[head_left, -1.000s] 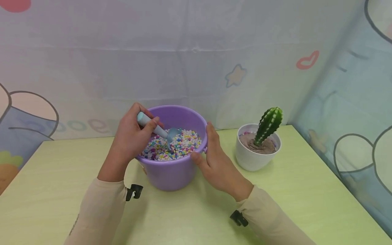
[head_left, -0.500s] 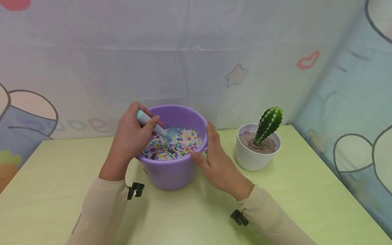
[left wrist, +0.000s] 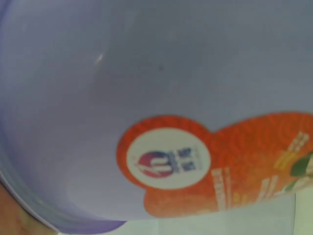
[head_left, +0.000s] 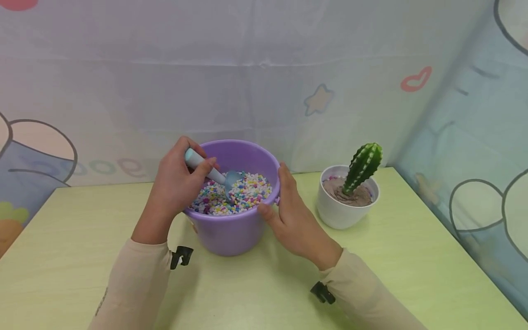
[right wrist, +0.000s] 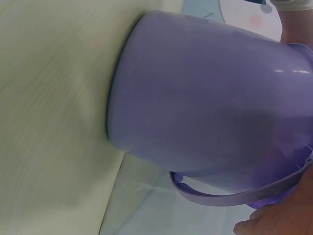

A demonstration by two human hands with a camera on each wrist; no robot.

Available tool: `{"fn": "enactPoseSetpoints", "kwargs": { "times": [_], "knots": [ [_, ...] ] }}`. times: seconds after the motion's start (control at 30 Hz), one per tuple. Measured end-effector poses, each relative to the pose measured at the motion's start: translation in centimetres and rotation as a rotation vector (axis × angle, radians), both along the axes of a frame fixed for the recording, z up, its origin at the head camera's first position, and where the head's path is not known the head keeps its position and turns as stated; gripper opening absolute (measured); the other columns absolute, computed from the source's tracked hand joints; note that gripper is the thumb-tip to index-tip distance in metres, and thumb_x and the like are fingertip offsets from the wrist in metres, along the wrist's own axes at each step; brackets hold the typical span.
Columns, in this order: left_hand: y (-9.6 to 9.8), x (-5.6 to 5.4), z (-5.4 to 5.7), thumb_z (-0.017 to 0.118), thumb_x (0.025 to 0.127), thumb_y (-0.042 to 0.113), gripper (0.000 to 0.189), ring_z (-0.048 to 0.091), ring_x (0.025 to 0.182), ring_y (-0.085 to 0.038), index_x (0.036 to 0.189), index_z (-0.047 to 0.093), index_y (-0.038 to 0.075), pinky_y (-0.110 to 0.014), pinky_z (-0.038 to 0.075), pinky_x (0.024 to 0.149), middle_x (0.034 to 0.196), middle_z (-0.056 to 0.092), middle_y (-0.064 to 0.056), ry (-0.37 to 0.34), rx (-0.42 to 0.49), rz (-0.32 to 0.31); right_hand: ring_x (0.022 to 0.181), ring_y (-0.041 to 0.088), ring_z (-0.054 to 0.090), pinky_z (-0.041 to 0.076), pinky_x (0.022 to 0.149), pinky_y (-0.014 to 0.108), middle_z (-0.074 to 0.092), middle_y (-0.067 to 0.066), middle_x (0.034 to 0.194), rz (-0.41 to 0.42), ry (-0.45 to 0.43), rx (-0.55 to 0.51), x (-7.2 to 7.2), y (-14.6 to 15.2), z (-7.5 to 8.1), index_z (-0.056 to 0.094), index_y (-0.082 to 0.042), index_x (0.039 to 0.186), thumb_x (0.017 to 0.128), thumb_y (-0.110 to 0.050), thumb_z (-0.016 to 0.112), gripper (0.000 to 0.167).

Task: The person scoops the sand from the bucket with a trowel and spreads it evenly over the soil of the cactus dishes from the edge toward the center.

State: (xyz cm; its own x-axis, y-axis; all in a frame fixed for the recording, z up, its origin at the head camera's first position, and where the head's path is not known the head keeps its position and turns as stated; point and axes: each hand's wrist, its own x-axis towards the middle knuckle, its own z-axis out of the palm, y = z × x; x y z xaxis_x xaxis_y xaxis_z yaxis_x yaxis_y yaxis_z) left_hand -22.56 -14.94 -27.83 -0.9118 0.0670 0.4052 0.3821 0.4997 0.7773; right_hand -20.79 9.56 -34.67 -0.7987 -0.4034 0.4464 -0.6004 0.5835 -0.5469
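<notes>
In the head view my left hand [head_left: 177, 181] holds a light blue scoop [head_left: 200, 162] by its handle, thumb along the upper side. The scoop's bowl rests among small multicoloured pellets [head_left: 251, 190] inside a purple bucket [head_left: 231, 233]. My right hand [head_left: 299, 224] lies against the bucket's right side, its fingers fairly straight and its thumb at the rim. The right wrist view shows the bucket's curved carrying handle [right wrist: 234, 198] hanging near that hand. An orange label [left wrist: 244, 166] on the bucket fills part of the left wrist view.
Right of the bucket stands a white pot [head_left: 338, 213] with a green cactus [head_left: 363, 167] set in brown material. Both stand on a pale yellow-green table [head_left: 247, 293]. A printed cloth backdrop [head_left: 185, 91] rises directly behind the table.
The view has shifted very slightly. Both hands, the scoop and the bucket keep practically the same places as in the earlier frames.
</notes>
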Motion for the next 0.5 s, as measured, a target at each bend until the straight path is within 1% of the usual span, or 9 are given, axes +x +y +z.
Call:
{"fn": "enactPoseSetpoints", "kwargs": {
  "times": [0.1, 0.27, 0.37, 0.5],
  "knots": [
    [-0.16, 0.08, -0.01, 0.065, 0.097, 0.012, 0.018, 0.064, 0.072, -0.021, 0.098, 0.049, 0.005, -0.029, 0.051, 0.063, 0.096, 0.072, -0.008, 0.012, 0.006, -0.040, 0.146, 0.025, 0.013, 0.021, 0.113, 0.045, -0.002, 0.010, 0.163, -0.001, 0.001, 0.001, 0.02, -0.03, 0.01, -0.014, -0.013, 0.155, 0.097, -0.068, 0.027, 0.089],
    [-0.30, 0.19, -0.01, 0.068, 0.094, 0.009, 0.017, 0.059, 0.069, -0.023, 0.093, 0.051, 0.007, -0.028, 0.046, 0.059, 0.095, 0.073, -0.007, 0.043, -0.015, -0.101, 0.146, 0.027, 0.014, 0.021, 0.113, 0.046, -0.003, 0.011, 0.163, -0.003, -0.003, 0.008, 0.05, -0.04, 0.07, -0.013, -0.012, 0.155, 0.098, -0.067, 0.028, 0.089],
    [-0.40, 0.27, -0.02, 0.067, 0.093, 0.003, 0.014, 0.064, 0.078, -0.021, 0.091, 0.053, 0.006, -0.028, 0.048, 0.062, 0.095, 0.073, -0.007, 0.065, -0.009, -0.186, 0.146, 0.028, 0.016, 0.022, 0.113, 0.045, -0.004, 0.011, 0.163, -0.005, -0.016, 0.007, 0.08, -0.02, 0.17, -0.014, -0.012, 0.155, 0.098, -0.067, 0.028, 0.089],
    [-0.70, 0.31, -0.07, 0.064, 0.091, -0.006, 0.014, 0.067, 0.093, -0.019, 0.090, 0.058, 0.006, -0.027, 0.050, 0.073, 0.096, 0.073, -0.006, 0.095, 0.012, -0.309, 0.145, 0.027, 0.018, 0.023, 0.113, 0.045, -0.002, 0.010, 0.163, -0.005, -0.020, 0.003, 0.10, -0.08, 0.19, -0.013, -0.013, 0.155, 0.098, -0.067, 0.028, 0.089]
  ]
}}
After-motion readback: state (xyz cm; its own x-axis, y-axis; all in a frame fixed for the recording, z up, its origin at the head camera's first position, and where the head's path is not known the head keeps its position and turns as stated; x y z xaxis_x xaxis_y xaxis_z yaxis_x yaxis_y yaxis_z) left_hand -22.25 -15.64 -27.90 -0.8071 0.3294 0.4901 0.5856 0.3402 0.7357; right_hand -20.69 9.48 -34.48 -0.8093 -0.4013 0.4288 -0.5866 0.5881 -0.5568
